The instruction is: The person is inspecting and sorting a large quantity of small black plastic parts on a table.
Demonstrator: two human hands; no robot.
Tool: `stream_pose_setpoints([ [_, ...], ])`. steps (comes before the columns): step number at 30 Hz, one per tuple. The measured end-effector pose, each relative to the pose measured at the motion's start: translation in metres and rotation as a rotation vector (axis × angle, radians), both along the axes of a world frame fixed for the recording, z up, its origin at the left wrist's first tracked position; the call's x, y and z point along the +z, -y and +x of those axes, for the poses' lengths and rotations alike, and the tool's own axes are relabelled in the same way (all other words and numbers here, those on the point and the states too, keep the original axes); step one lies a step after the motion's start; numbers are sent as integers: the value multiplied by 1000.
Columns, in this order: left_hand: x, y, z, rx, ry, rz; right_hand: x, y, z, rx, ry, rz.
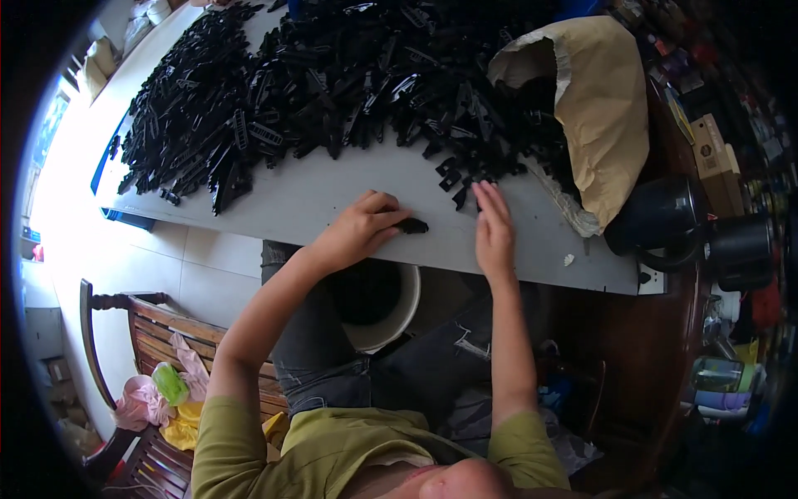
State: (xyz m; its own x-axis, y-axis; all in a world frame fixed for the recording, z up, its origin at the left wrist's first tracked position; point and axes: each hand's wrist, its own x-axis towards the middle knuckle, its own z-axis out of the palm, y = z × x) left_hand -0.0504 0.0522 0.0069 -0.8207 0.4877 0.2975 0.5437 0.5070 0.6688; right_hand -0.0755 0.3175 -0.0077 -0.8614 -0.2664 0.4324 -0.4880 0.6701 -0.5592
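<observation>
My left hand (362, 226) rests at the near edge of the grey tabletop (332, 195) and pinches a small black plastic part (411, 225) between thumb and fingers. My right hand (493, 229) lies flat on the table just to the right, fingers stretched toward a few loose black parts (455, 179) at the edge of the heap. A big pile of black plastic parts (332, 75) covers the far half of the table. Below the table edge, between my knees, stands a white bucket (391, 320) with dark contents.
A brown paper sack (603, 108) lies open at the right of the heap. Dark kettles or pots (665, 220) stand at the right table end beside cluttered shelves. A wooden bench (150, 333) with cloths stands on the tiled floor at the left.
</observation>
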Motion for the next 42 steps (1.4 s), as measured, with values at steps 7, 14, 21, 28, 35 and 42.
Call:
stream_pose_setpoints([
  [7,-1,2,6,191,-68,161,-9,-13,15,-237,-119,-230],
  [14,-5,8,2,114,38,126,3,6,2,-336,58,-56],
  [21,-9,8,0,88,13,150,18,9,6,-160,190,48],
  [28,-8,9,1,66,16,163,23,5,4,-99,307,47],
  [35,-7,10,0,77,31,145,27,54,34,0,184,-47],
  [42,-9,10,-1,59,77,192,19,52,24,129,160,-38],
])
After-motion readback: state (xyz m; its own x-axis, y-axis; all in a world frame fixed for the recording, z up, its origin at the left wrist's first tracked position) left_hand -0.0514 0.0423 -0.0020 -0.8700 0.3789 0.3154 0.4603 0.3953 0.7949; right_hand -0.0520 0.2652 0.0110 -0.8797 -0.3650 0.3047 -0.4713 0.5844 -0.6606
